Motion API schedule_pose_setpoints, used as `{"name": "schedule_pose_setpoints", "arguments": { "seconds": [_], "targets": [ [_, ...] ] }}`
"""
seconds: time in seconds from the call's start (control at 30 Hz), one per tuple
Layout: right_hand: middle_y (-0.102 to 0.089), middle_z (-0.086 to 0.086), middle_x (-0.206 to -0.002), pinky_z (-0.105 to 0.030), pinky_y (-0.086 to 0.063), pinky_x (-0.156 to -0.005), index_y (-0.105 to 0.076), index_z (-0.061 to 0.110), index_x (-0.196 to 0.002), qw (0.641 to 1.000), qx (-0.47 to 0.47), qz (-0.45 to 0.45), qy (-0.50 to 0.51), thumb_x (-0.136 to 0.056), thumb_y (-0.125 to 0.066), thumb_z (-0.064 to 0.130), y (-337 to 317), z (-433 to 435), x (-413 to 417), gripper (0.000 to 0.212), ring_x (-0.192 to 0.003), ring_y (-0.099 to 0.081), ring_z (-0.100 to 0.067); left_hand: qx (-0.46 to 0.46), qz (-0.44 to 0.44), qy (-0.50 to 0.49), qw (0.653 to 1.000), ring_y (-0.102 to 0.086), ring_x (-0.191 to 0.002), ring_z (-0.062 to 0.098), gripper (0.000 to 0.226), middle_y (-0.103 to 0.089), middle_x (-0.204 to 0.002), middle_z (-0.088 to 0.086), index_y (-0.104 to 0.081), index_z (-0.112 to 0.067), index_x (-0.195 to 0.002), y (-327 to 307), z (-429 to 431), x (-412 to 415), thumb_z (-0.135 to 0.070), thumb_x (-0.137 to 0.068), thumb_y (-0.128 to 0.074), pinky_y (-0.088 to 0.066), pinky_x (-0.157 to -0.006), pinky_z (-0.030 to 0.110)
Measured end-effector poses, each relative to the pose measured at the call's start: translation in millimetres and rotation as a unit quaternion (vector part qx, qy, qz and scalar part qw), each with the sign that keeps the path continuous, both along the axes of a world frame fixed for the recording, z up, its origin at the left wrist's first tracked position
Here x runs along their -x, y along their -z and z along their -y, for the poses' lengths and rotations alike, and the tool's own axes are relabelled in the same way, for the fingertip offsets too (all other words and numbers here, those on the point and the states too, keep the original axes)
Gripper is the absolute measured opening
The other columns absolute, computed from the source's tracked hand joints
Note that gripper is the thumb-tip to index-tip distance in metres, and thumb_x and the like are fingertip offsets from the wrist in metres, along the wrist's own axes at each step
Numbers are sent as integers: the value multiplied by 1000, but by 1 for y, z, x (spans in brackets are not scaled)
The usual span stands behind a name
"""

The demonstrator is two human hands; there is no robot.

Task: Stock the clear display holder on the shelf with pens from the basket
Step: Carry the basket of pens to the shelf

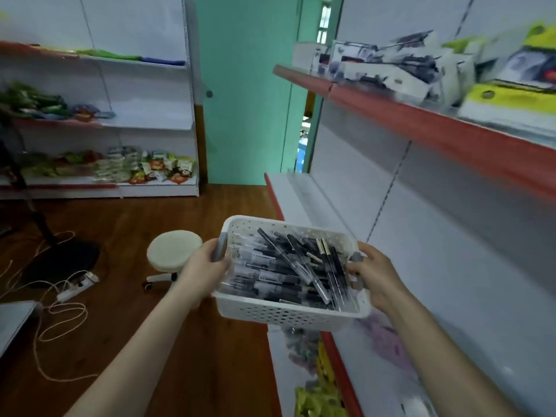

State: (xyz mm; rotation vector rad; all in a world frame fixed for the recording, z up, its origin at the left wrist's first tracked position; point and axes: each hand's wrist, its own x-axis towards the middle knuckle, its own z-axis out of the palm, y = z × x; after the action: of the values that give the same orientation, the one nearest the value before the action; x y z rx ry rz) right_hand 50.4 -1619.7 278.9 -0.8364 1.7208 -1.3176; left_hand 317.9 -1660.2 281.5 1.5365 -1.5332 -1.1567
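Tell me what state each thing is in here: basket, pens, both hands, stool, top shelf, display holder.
basket: held up off any surface, slightly tilted, loaded.
pens: heaped loose inside the basket.
left hand: grips the basket's left end.
right hand: grips the basket's right end.
stool: upright on the floor.
upper shelf: stocked with boxes, blurred.
clear display holder: not in view.

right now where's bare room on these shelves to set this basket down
The white middle shelf is bare from its red edge to the back panel, just beyond the basket. The wood floor between stool and shelving is open too. Crowded: the top shelf with boxes, the bottom shelf with packets.
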Motion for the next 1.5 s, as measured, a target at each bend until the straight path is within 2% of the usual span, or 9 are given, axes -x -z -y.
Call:
{"name": "schedule_pose_setpoints", "arguments": {
  "seconds": [0.13,0.27,0.37,0.53,0.73,1.0,1.27,1.33,1.5],
  "targets": [
    [-57,-5,-84,-24,-40,-45,-54,18,-115,1000,-11,3,-18,-85,-45,-15,-11,111,-4,45,-66,-50,-17,6,23,-18,1000,-57,-109,25,46,-58,-120,5,-40,-16,-138,-7,105,-3,-15,-93,-52,-52,-87,39],
    [-55,-4,-81,-24,-42,-47,-55,15,-113,1000,-12,2,-15,-85,-44,-16,-17,213,-12,43,-66,-49,-17,15,45,-17,999,-56,-103,19,44,-57,-124,5,-40,-17,-138,-19,202,-9,-16,-95,-49,-47,-65,21],
    [-55,-6,-84,-26,-41,-51,-55,14,-113,1000,-6,11,-4,-86,-43,-15,-13,283,-17,41,-67,-49,-19,6,3,-3,1000,-58,-106,22,45,-57,-124,4,-40,-17,-137,-18,280,-14,-14,-94,-51,-54,-83,40],
    [-57,-11,-99,-26,-45,-55,-54,11,-123,998,-2,31,52,-86,-45,-13,1,378,-19,45,-72,-52,-20,8,17,54,998,-56,-113,24,48,-55,-127,5,-40,-17,-139,-14,409,-11,-12,-93,-52,-49,-94,46],
    [-55,-5,-81,-18,-39,-39,-56,11,-117,988,-12,36,147,-85,-44,-13,1,445,-3,42,-62,-48,-16,0,61,152,987,-54,-117,28,50,-53,-132,10,-40,-12,-139,-16,528,30,-15,-92,-54,-47,-96,48],
    [-55,-4,-80,-22,-38,-48,-53,18,-109,971,-15,43,235,-86,-46,-15,14,529,53,41,-62,-47,-17,-1,54,241,969,-56,-108,24,43,-57,-126,9,-45,-11,-134,0,646,114,-13,-92,-53,-48,-89,40],
    [-54,-3,-89,-27,-41,-56,-50,17,-120,959,-23,62,274,-88,-47,-13,11,601,101,44,-70,-51,-19,0,40,285,958,-53,-92,17,41,-57,-112,5,-47,-10,-132,4,738,178,-11,-92,-53,-43,-72,25],
    [-52,-4,-100,-28,-41,-58,-42,14,-134,952,-26,77,295,-88,-48,-12,11,610,110,54,-78,-52,-21,2,41,303,952,-55,-90,15,41,-58,-115,5,-47,-11,-132,4,756,191,-12,-91,-54,-45,-70,23],
    [-45,-2,-78,-28,-38,-54,-42,17,-134,939,-24,72,336,-87,-49,-14,18,622,130,57,-62,-43,-16,21,53,355,933,-58,-98,20,43,-59,-124,9,-45,-12,-135,10,791,226,-13,-93,-52,-49,-72,25]
  ]
}}
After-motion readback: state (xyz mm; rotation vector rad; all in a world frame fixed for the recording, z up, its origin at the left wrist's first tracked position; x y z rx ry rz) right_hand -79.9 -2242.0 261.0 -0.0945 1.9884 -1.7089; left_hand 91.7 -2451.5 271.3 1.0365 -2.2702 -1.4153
